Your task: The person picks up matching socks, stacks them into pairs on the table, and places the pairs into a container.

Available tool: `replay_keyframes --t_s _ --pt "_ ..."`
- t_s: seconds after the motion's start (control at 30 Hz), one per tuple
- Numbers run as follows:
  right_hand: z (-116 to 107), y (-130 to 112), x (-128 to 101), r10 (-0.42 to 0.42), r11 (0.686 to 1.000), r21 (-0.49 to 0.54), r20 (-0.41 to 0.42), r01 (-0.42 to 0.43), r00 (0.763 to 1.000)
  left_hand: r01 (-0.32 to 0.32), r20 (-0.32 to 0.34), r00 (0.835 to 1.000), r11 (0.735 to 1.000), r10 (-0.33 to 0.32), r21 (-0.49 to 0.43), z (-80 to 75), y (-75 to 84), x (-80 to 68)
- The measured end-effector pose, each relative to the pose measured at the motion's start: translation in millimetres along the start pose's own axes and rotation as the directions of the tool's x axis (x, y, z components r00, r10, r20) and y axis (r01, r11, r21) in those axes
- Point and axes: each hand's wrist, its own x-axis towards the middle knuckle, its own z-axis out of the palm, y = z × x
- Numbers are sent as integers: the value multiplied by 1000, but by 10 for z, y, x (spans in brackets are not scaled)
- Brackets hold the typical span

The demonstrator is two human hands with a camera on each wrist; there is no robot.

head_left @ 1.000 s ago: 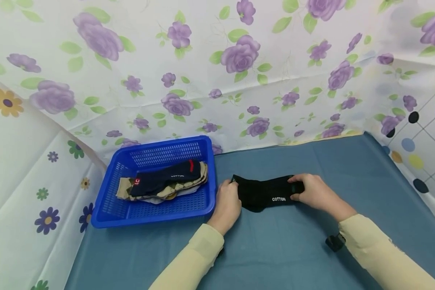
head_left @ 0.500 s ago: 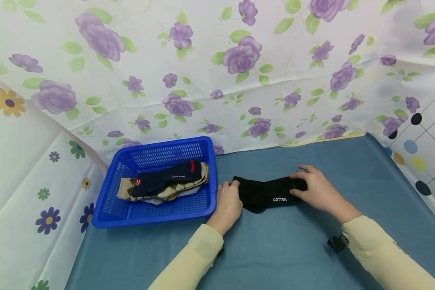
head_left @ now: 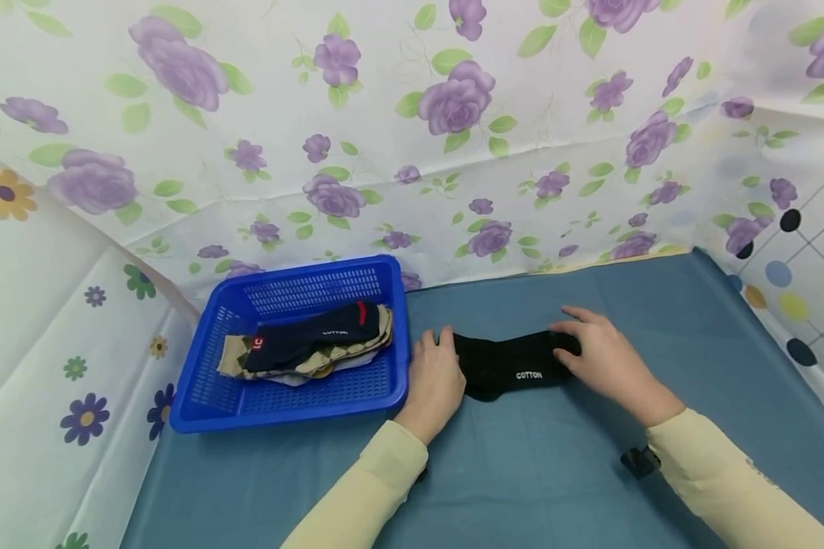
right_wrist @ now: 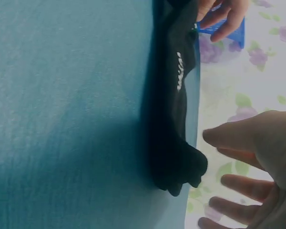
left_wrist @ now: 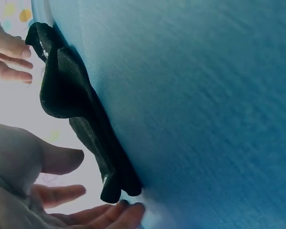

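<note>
A pair of black socks [head_left: 497, 362] marked "COTTON" lies stretched out on the blue cloth, two layers showing at one end in the left wrist view. At its left end is my left hand [head_left: 436, 385], fingers extended; in the left wrist view its fingertips [left_wrist: 131, 214] are right beside that end, the thumb apart from it. My right hand [head_left: 607, 370] hovers round the other end with fingers spread. In the right wrist view a gap shows between the right hand [right_wrist: 271, 157] and the bunched sock end [right_wrist: 181, 167].
Left of the hands stands a blue plastic basket [head_left: 288, 416]. Inside lie a navy sock [head_left: 316, 335] with red marks and beige patterned socks [head_left: 233, 357] beneath it. A flowered sheet [head_left: 384, 114] hangs behind the cloth-covered table [head_left: 522, 473].
My right hand has loosened from the sock end and its fingers have spread. My left hand has let go of the left end and straightened its fingers. The socks have barely moved.
</note>
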Motion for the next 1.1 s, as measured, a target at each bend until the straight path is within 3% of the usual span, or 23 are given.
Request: replay_keyframes --t_s 0.17,0.53,0.83,1.1 --pt "50 16 -15 28 1000 -14 93 -27 995 47 57 997 999 -47 8 27 -15 8" --pt "109 67 4 70 997 -21 154 -68 986 18 120 992 987 -38 159 80 -29 46" --pt "109 58 40 105 994 14 166 -109 981 41 96 994 990 -54 133 77 8 83" --pt "112 32 39 154 986 29 200 -163 968 98 74 991 989 -107 115 66 31 58"
